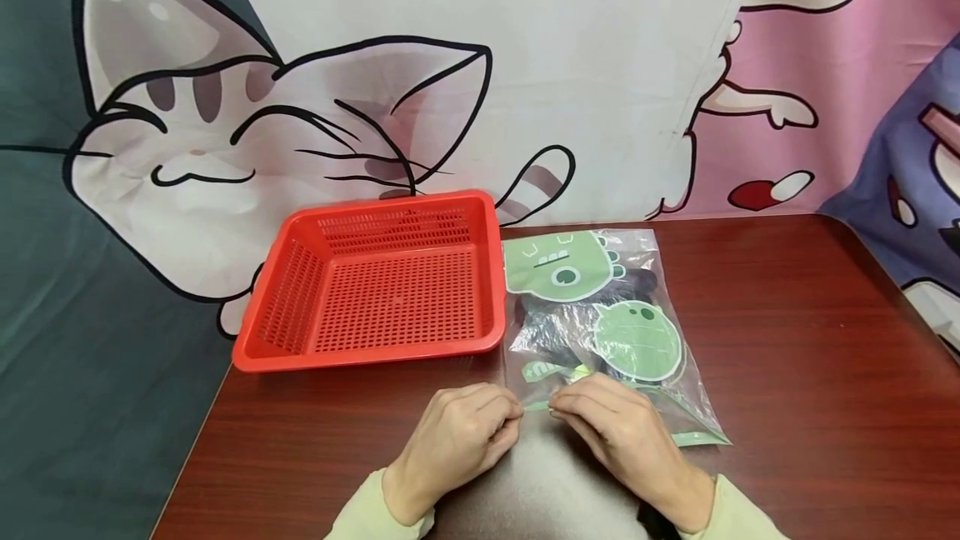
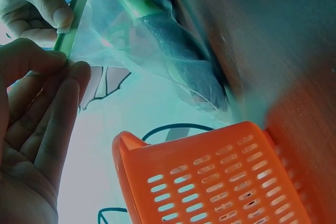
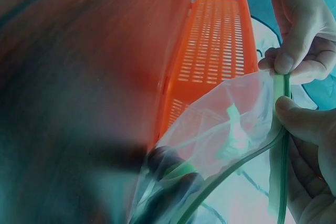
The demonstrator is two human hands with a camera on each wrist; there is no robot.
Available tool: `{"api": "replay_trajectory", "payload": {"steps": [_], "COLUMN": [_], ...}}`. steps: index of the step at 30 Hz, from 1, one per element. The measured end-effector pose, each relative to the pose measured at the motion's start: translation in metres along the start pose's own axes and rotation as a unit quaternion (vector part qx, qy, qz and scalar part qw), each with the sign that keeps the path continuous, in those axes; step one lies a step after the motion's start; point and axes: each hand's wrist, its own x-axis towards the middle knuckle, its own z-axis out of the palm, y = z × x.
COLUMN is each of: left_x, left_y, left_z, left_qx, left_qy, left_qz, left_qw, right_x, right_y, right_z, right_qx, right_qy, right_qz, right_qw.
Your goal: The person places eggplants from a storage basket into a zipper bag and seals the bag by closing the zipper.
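Observation:
A clear zip bag (image 1: 637,340) with green cartoon prints lies on the table, its mouth toward me. Inside it are dark items (image 2: 178,51) with a bright green part, blurred by the plastic. My left hand (image 1: 465,432) pinches the left end of the bag's green zip strip (image 3: 282,85) between thumb and fingers. Close to its right, my right hand (image 1: 622,436) pinches the same strip, thumb on top in the right wrist view. To the right of that hand the strip's two edges stand apart.
A red perforated plastic basket (image 1: 375,357) stands left of the bag, its rim right beside the bag's edge. Brown wood-grain tabletop (image 1: 825,340) extends to the right. Behind the table hangs a cloth (image 1: 615,90) printed with cartoon cats.

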Motion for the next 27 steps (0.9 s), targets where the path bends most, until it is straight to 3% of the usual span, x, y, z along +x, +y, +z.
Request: {"api": "replay_trajectory", "payload": {"steps": [27], "left_x": [0.0007], "left_y": [0.0002], "left_z": [0.0005], "left_qx": [-0.005], "left_qy": [-0.003], "left_qz": [0.007], "left_qw": [1.0000], "right_x": [-0.0067], "right_y": [0.0015], "right_z": [-0.0067], "right_qx": [-0.002], "right_qy": [-0.005], "right_qz": [0.018], "right_qw": [1.000]}}
